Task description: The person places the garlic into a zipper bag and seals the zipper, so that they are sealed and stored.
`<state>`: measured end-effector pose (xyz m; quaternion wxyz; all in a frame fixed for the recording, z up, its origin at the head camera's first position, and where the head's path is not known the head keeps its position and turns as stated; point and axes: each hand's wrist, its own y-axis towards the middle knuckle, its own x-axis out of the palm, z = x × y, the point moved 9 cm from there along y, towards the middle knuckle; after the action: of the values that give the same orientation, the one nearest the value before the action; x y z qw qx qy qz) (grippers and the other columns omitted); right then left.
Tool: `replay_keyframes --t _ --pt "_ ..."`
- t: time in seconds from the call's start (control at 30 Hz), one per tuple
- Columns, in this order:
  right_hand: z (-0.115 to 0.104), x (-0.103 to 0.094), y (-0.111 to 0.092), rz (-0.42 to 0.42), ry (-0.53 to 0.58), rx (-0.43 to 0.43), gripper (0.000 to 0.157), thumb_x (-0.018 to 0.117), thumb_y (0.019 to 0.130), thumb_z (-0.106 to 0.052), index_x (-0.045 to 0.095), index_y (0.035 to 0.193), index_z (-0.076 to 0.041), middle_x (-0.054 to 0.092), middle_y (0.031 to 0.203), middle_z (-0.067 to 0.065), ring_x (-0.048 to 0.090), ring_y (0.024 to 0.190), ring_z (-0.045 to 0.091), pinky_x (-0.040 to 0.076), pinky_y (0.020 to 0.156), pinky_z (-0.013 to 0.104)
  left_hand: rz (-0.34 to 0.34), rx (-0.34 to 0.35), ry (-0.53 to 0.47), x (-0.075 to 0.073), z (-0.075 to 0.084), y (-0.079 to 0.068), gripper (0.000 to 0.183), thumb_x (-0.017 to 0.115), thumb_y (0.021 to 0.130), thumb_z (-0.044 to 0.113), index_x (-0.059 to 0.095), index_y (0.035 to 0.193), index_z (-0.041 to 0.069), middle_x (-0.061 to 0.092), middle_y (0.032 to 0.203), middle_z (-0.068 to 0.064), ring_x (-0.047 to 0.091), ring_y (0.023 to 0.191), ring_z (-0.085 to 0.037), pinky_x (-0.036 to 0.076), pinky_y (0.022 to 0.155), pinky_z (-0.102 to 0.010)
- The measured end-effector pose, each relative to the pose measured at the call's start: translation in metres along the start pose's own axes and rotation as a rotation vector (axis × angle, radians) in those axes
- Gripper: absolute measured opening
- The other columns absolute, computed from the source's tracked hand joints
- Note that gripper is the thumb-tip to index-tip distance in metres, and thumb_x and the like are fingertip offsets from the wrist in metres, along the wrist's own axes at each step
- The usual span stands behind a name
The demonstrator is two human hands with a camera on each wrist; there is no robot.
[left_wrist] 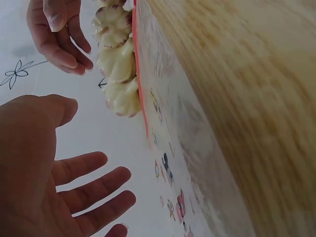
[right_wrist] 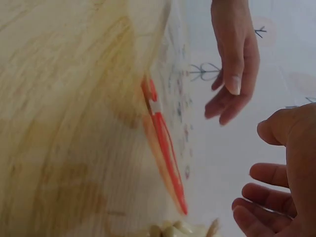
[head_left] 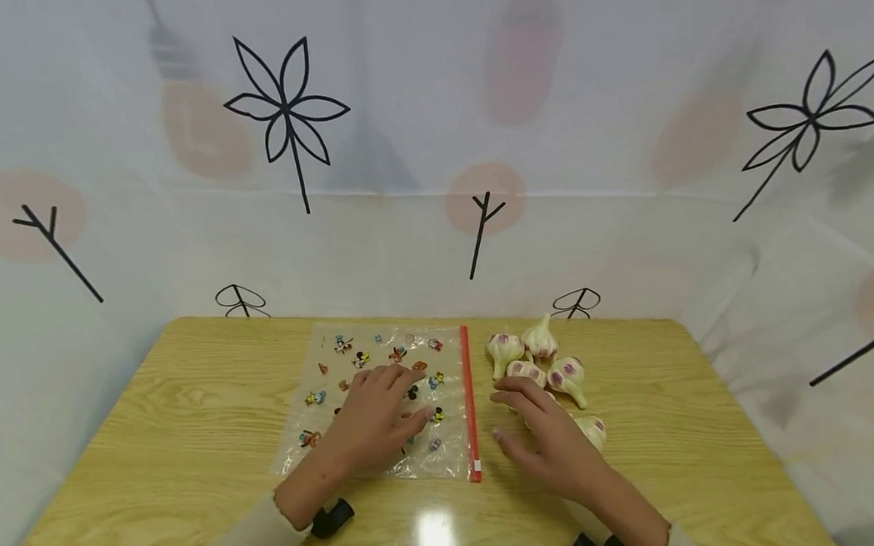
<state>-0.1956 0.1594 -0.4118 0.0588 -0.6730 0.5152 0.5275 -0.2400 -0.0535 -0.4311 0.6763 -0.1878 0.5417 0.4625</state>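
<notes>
Well, LH [head_left: 376, 414] above bag [head_left: 448, 393], RH [head_left: 551, 448] prob. above garlic [head_left: 526, 373].

Your right hand [right_wrist: 298, 170] hangs over the table [right_wrist: 59, 123], its fingers a bit bent and its thumb held apart. Well apart from it, your left hand [right_wrist: 239, 69] has loosely bent fingers too. A clear bag [right_wrist: 173, 89] with tiny, blurry coloured pictures lies flat, toward the table's far edge. A red strip [right_wrist: 170, 158] with a white tab [right_wrist: 156, 107] runs along one side. Some garlic bulbs [right_wrist: 182, 228] peek in, partly cut off. Behind hangs a white cloth [right_wrist: 212, 163].
</notes>
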Motion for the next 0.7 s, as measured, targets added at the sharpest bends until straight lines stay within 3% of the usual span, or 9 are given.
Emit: replay_keyframes --t 0.37,0.7 --pt "0.000 0.023 -0.002 -0.136 -0.026 0.061 0.049 0.080 0.096 -0.023 0.065 0.137 -0.002 0.057 0.147 0.011 0.059 0.134 0.024 0.054 0.106 0.047 -0.060 0.026 0.028 0.018 0.017 0.007 0.056 0.064 0.105 0.050 0.059 0.150 0.017 0.058 0.149 -0.003 0.050 0.143 -0.025 0.037 0.119 -0.053" --pt "-0.006 0.031 -0.005 -0.158 -0.006 0.021 0.045 0.080 0.096 -0.021 0.067 0.134 0.000 0.058 0.146 0.010 0.062 0.130 0.023 0.057 0.102 0.044 -0.090 0.092 0.059 0.037 0.038 0.013 0.057 0.061 0.105 0.049 0.057 0.152 0.017 0.054 0.155 -0.004 0.045 0.148 -0.023 0.039 0.119 -0.051"
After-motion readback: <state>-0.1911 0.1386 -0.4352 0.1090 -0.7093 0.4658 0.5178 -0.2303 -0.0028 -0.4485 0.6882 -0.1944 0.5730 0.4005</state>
